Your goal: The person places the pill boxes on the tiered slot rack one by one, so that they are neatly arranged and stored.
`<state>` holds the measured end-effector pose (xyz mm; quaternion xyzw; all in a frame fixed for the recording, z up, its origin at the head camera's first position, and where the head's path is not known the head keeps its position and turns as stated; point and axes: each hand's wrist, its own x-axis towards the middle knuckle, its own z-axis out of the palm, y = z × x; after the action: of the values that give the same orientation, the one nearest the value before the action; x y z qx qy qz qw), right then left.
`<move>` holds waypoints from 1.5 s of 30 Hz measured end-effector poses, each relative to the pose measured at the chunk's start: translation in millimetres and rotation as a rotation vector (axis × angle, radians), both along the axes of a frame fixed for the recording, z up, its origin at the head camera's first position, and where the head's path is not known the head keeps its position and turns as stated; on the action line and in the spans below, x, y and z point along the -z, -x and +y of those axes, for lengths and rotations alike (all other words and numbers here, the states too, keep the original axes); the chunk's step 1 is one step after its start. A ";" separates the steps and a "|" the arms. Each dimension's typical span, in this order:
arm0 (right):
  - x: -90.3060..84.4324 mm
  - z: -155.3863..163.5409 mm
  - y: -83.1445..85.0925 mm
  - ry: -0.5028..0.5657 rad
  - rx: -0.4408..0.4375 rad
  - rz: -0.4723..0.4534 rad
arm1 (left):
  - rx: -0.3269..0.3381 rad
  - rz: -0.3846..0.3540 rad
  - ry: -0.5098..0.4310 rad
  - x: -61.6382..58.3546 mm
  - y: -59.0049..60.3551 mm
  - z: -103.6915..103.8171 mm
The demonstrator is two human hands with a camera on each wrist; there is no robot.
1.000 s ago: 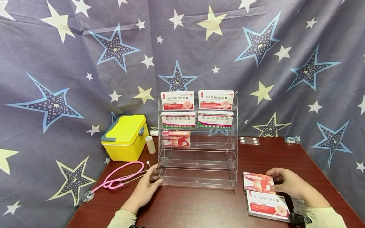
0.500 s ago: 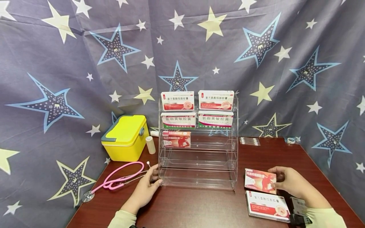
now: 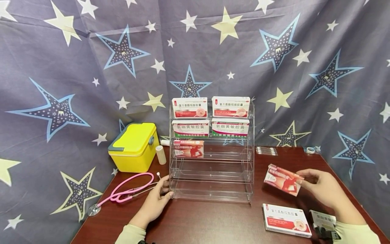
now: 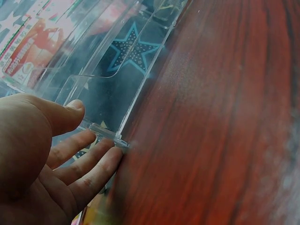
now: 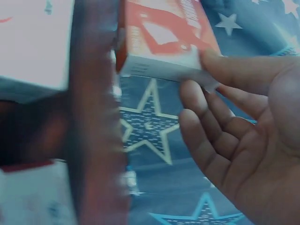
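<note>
Pinching one end of a flat red-and-white cardboard medicine box point(image 3: 283, 179) between thumb and fingertips, the right hand point(image 3: 323, 189) held it tilted above the dark wooden table point(image 3: 213, 220) at lower right of the frame; so slight a grip could let the box swing and drop onto the white-and-red carton point(image 3: 286, 219) lying below. At lower centre the left hand point(image 3: 155, 201), fingers straight and slightly apart, pressed the corner of the clear acrylic tiered rack point(image 3: 211, 176). A careless nudge there could shift the rack and topple the boxes standing on its upper tiers.
</note>
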<state>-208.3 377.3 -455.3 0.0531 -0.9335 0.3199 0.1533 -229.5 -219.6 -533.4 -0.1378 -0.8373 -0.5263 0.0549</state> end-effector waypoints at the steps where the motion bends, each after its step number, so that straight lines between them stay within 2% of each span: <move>1: -5.6 1.5 -1.4 0.001 0.022 0.027 | 0.000 0.001 0.001 -0.5 0.1 0.0; 5: -33.9 3.7 -7.9 0.032 0.106 0.151 | 0.002 0.011 0.006 -1.3 0.9 0.0; 10: -77.0 -13.9 -13.3 0.172 0.152 0.315 | 0.001 0.002 0.006 -2.7 0.3 -0.6; 14: -108.8 -42.3 -11.9 0.244 0.116 0.386 | -0.001 -0.002 0.005 -3.0 0.0 -1.1; 19: -130.8 -82.3 4.7 0.184 0.039 0.425 | -0.002 -0.001 0.007 -2.5 -0.2 -1.9; 25: -136.9 -125.9 32.4 0.146 -0.076 0.442 | 0.003 0.003 0.014 -1.5 0.3 -1.7; 31: -128.6 -156.6 54.7 0.063 -0.130 0.471 | 0.000 0.016 0.006 0.5 1.6 -0.6; 38: -116.8 -174.3 65.1 -0.001 -0.132 0.485 | 0.002 0.012 -0.001 2.2 1.4 -0.8; 45: -105.6 -180.5 70.5 -0.044 -0.149 0.438 | 0.001 0.010 0.002 2.2 1.1 -1.1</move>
<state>-278.8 196.9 -349.6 0.1932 -0.8783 0.2906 0.3269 -230.6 -220.6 -535.6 -0.1409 -0.8373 -0.5249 0.0587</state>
